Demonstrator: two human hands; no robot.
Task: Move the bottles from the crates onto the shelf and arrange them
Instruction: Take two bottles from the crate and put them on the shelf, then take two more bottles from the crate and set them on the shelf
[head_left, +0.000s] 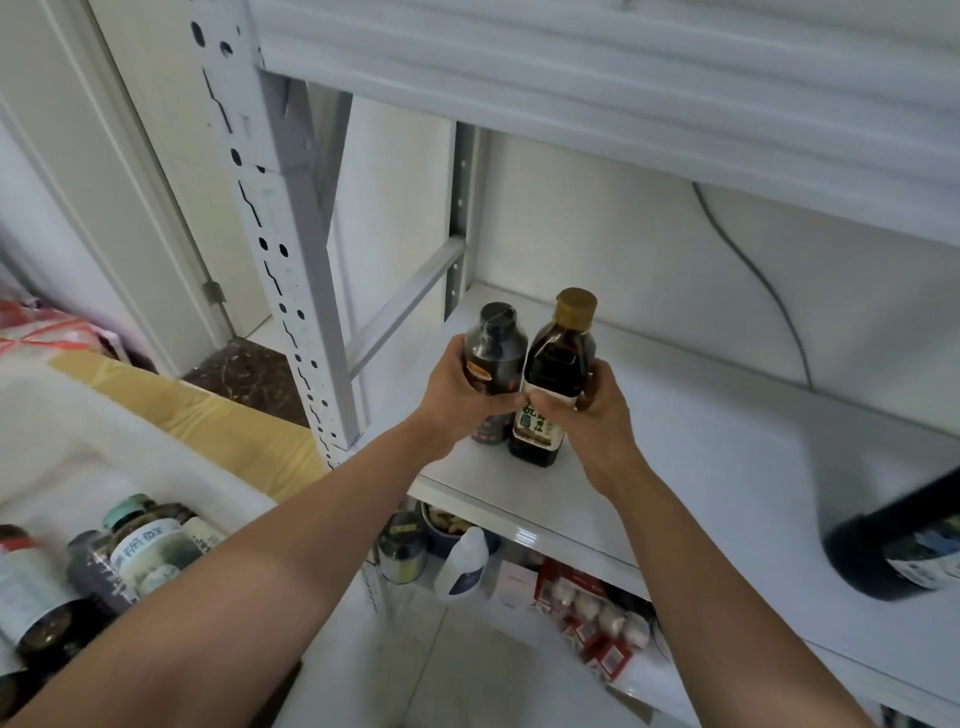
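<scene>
Two dark bottles stand side by side near the front left corner of the white shelf (727, 441). My left hand (457, 389) grips the black-capped bottle (493, 353). My right hand (597, 410) grips the gold-capped bottle (558, 358) with a cream label. The two bottles touch each other, and their bases rest on or just above the shelf board. At the lower left, a white crate (104, 447) holds several more bottles and jars (150, 551).
A dark bottle (893, 551) lies at the right edge of the same shelf. A grey cable (753, 275) runs down the back wall. The shelf below holds cans, a white bottle (462, 561) and red packets. A perforated upright post (291, 291) stands on the left.
</scene>
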